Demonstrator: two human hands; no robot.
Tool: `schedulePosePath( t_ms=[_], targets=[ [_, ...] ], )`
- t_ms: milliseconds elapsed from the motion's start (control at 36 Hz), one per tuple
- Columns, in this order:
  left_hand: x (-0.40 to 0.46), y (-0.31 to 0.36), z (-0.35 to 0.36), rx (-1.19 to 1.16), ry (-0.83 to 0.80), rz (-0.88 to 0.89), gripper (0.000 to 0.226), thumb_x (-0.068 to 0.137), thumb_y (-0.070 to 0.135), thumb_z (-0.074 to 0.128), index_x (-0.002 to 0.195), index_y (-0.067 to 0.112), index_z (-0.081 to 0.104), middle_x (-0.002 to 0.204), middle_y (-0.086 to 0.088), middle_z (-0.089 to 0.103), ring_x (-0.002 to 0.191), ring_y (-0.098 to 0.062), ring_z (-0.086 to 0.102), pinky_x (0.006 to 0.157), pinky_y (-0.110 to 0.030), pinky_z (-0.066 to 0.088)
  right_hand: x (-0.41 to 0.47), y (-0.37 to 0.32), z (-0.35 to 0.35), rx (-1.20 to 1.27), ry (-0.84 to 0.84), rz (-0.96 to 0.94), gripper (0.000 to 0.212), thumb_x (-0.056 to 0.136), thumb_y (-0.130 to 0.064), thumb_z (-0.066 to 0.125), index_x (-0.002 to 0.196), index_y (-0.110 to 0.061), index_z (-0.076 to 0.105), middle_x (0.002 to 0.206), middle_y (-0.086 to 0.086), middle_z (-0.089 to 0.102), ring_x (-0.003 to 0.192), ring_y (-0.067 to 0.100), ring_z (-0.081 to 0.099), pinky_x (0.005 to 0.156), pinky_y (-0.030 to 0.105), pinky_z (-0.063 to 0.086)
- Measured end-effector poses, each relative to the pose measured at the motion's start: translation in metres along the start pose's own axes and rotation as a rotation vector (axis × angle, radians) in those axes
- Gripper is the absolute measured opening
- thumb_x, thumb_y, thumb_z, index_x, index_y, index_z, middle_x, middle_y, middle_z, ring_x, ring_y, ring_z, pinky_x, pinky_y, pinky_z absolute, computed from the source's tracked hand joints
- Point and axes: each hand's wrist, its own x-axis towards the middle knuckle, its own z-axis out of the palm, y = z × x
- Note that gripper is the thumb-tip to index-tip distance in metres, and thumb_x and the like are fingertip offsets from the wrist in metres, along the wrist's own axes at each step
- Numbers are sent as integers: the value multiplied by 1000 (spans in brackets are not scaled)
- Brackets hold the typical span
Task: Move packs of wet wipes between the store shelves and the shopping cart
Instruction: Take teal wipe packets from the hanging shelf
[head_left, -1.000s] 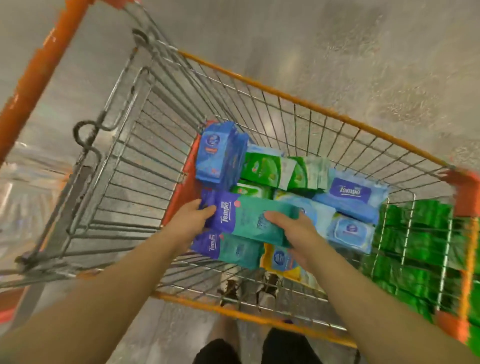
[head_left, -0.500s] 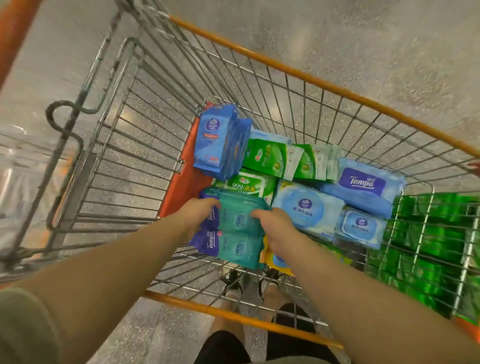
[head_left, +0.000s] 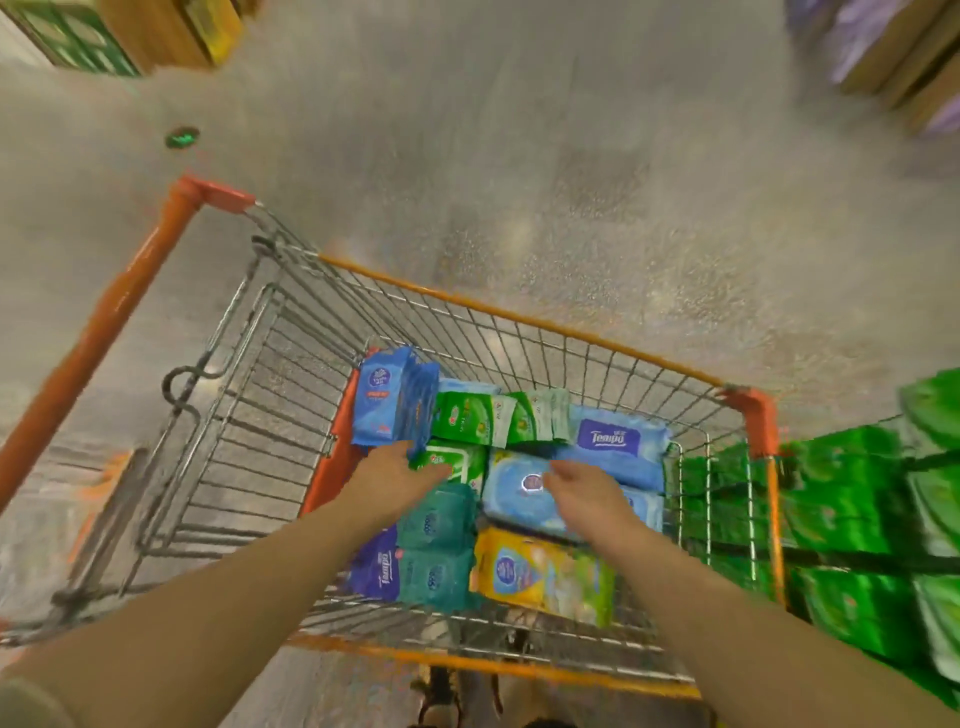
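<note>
Floor: where the frame looks down, a grey speckled store floor (head_left: 571, 182) fills the upper half, glossy and motion-blurred, with a small green mark (head_left: 182, 138) on it at upper left.
Room edges: shelving with boxed goods (head_left: 104, 36) sits at top left, purple packages (head_left: 883, 47) at top right; stacked green packs (head_left: 857, 519) stand just beside the cart's right wall.
Cart: a wire shopping cart (head_left: 519, 317) with orange rim and corners stands on the floor.
Wipes: packs of wet wipes (head_left: 618, 441) lie in the cart's right part, blue, green, teal and yellow.
Left hand: the left hand (head_left: 395, 475) reaches in, fingers straight, over a green pack (head_left: 457, 462), holding nothing.
Right hand: the right hand (head_left: 587, 491) hovers relaxed above a light blue pack (head_left: 511, 499), empty.
</note>
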Motion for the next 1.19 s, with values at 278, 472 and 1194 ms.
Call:
schedulePosePath(
  t_ms=[278,472,1194],
  targets=[
    [-57,100,-42,342,162,447,91,87,71,51,157,20,25,165,-5,21,151,-22,19,122,-36,18,-92,-6,-106,-300,222,-193,51,104,-53,44,146,-26,55,151,1,53,129,23,57,98,29,45],
    [-95,135,-56,431,166,693,95,84,81,40,158,23,23,165,-2,20,150,-22,22,122,-41,22,-157,1,-135,-325,461,-148,58,99,-60,45,150,-32,48,155,-2,48,134,23,54,107,29,42],
    [-407,203,77,776,-125,1543,91,78,81,49,154,34,31,162,-4,28,148,-25,27,117,-45,31,-539,176,-52,-86,1065,410,56,97,-65,46,148,-41,47,160,-6,41,146,20,40,120,34,31]
  ],
)
